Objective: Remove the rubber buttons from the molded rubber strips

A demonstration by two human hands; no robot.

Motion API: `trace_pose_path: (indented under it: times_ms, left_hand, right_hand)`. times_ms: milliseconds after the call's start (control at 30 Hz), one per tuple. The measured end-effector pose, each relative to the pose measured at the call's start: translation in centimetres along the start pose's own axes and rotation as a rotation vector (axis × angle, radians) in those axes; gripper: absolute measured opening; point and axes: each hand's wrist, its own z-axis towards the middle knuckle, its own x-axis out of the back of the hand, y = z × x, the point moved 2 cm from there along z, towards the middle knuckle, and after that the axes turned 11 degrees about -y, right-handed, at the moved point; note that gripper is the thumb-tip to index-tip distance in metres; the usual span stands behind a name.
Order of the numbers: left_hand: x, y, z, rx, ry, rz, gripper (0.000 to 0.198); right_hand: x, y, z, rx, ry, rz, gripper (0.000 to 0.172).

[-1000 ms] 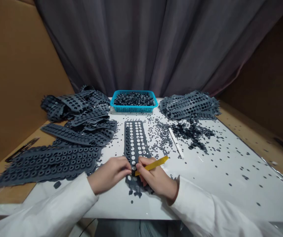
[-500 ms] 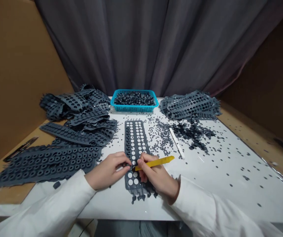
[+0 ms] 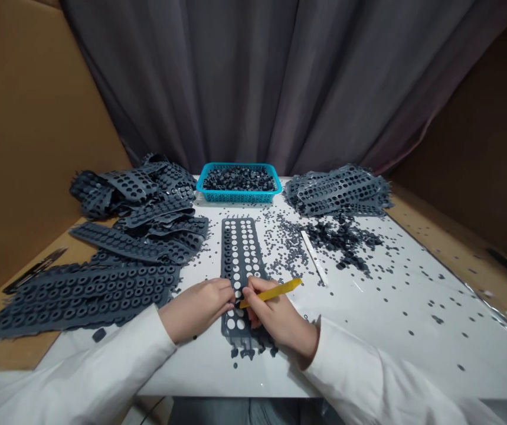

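Observation:
A dark grey rubber strip [image 3: 241, 254] full of round holes lies lengthwise on the white table [image 3: 368, 330] in front of me. My right hand [image 3: 275, 319] is closed round a yellow stick tool [image 3: 273, 292], whose tip rests on the strip near its close end. My left hand [image 3: 198, 307] is beside it, fingers pinched together on the strip's left edge at the same spot. A few loose grey pieces [image 3: 247, 353] lie at the strip's near end.
Piles of grey ring strips [image 3: 102, 283] fill the left side. A blue basket [image 3: 239, 183] of small grey parts stands at the back. Punched-out strips [image 3: 342, 189] and scattered grey rings [image 3: 346, 236] lie at the right, with a white stick [image 3: 314, 262].
Both hands have stayed at the strip's near end with small shifts. The yellow tool's far end rose and then came back down. The strip has slid slightly.

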Motion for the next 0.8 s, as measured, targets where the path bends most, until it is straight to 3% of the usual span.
trace_pose_path:
  times_ms: [100,233,300,567,733,800]
  left_hand:
    - [0.9,-0.7,0.0,0.033,0.060,-0.167,0.013]
    - [3.5,-2.1,-0.5,0.173,0.350,-0.360,0.014]
    - [4.2,-2.7,-0.7,0.209,0.407,-0.453,0.016]
    - [1.7,-3.4,0.0,0.204,0.237,-0.831,0.021]
    - [0.4,-3.0,0.0,0.204,0.063,-1.426,0.032]
    - [0.1,-2.6,-0.1,0.195,0.028,-1.606,0.033]
  right_hand:
    - [0.0,0.1,-0.1,-0.014,-0.002,0.015,0.032]
    - [0.1,-0.1,-0.1,-0.030,-0.017,0.081,0.034]
    - [0.3,-0.1,0.0,-0.047,-0.025,0.161,0.035]
    - [0.6,0.3,0.6,0.022,0.033,0.189,0.036]
    - [0.5,0.3,0.4,0.007,0.030,0.263,0.034]
    - [0.7,-0.2,0.2,0.057,0.099,0.294,0.030]
